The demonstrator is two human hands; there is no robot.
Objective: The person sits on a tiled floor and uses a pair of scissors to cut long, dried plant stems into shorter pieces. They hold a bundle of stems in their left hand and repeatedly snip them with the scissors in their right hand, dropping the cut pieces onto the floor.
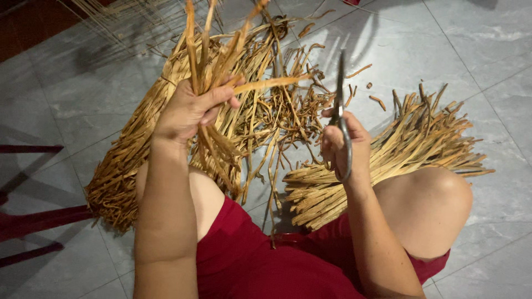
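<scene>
The left hand is raised over the floor with its fingers curled tight around a bunch of dried plant strips, gripping it partway along its length: the upper ends stand up and fan out past the top of the fist, while the lower ends hang down below the palm toward the left knee. 1 strip sticks out sideways to the right from between the thumb and fingers, pointing toward the scissors. The right hand holds those metal scissors upright, fingers closed through and around the handle loops, with the blades rising above the knuckles and lying together, their tip near the far end of the sideways strip but apart from it. Behind the left hand, a large pile of dried strips stretches from the far middle of the scene down to the near left, spilling across the grey tiled floor. To the right, beyond the right hand, lies a second, tidier heap of cut strips, its ends fanning toward the far right and its near end resting just beside the right knee. Loose short offcuts are scattered on the tiles between the 2 heaps. The person sits low in red clothing, both bare knees in view.
</scene>
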